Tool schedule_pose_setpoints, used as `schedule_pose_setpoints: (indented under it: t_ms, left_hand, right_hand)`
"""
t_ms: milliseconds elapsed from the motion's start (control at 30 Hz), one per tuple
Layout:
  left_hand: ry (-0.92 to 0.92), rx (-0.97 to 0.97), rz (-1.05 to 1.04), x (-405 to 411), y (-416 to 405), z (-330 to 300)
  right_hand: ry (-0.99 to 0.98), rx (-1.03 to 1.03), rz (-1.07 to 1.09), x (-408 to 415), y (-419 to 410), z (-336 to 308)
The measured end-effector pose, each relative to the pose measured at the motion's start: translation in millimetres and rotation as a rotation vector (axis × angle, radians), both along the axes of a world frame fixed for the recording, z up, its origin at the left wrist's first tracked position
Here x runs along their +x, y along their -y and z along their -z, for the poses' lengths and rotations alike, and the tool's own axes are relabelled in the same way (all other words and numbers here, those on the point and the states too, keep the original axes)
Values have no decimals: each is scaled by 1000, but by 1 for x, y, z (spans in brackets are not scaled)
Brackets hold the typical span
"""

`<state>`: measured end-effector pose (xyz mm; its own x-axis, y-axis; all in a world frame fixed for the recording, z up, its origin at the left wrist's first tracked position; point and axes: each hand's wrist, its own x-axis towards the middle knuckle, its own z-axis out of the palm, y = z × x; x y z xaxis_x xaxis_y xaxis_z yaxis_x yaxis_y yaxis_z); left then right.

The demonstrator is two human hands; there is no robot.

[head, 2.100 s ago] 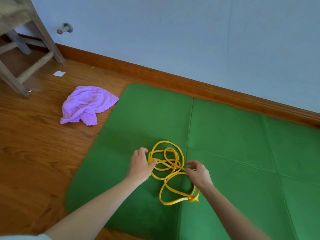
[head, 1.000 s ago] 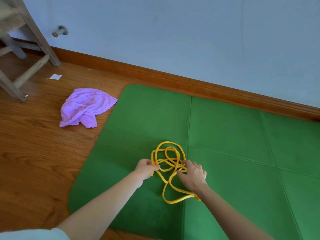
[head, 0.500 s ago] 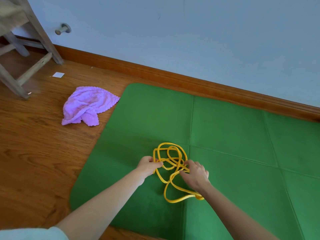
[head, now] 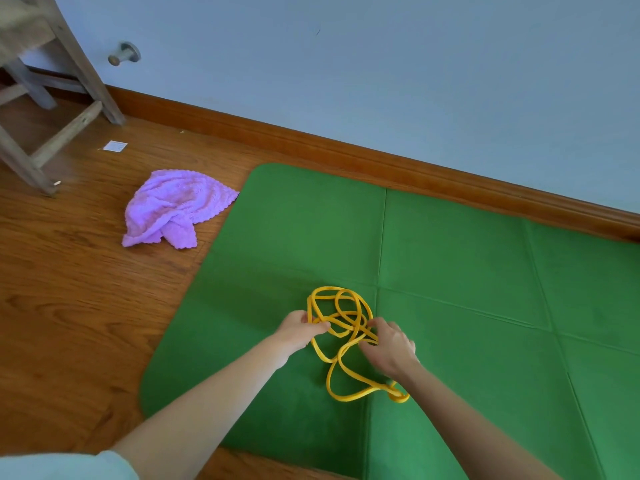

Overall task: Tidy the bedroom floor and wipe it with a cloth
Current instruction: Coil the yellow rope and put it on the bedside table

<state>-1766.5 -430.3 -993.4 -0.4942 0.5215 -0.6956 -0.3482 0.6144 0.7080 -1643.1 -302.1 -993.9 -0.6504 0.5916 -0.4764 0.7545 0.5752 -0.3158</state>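
1. A green mat point(head: 450, 258) is lying on the wooden floor point(head: 69, 306) beside the baseboard point(head: 346, 147).
2. Both the left hand point(head: 298, 330) and right hand point(head: 389, 344) are pinching the yellow band point(head: 341, 344) on the mat.
3. A purple cloth point(head: 173, 209) is lying crumpled near a wooden chair point(head: 52, 81).

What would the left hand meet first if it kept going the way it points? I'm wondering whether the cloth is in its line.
Not the cloth, which lies off to the left. The left hand points up-right over the yellow rope it grips, then bare green mat; depth is uncertain.

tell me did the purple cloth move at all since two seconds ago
No. The purple cloth lies in the same spot, between the chair leg and the green mat's corner.
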Motion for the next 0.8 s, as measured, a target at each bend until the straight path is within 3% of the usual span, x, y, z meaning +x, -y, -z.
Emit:
schedule_pose_setpoints:
  t_ms: [300,500,800]
  left_hand:
    - [-58,17,-49,-4,1,9]
    - [-269,2,-102,-7,4,7]
    - [-306,214,-400,-36,22,1]
  right_hand:
    - [14,56,-93,0,1,5]
    - [-249,25,17,-5,-4,-1]
    - [-584,-240,322,-8,-33,-20]
